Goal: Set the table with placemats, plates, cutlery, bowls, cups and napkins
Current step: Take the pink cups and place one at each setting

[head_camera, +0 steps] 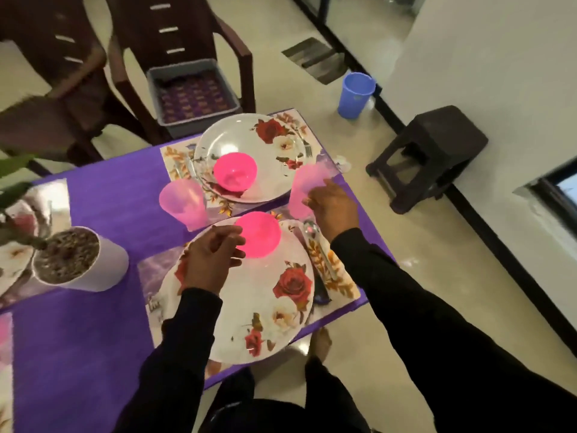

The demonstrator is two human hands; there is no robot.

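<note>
Purple table (103, 195), two floral placemats side by side at its right edge. Near plate (249, 295) carries a pink bowl (260, 234); far plate (249, 157) likewise.

We judge the step as placing the second pink cup (304, 189). Our right hand (335, 207) wraps it, blurred, between the two settings near the table edge. Set it upright beside the spoon (312, 232), well inboard, before letting go.

Left hand (209, 260) hovers over the near plate, fingers loosely curled, holding nothing.
</note>
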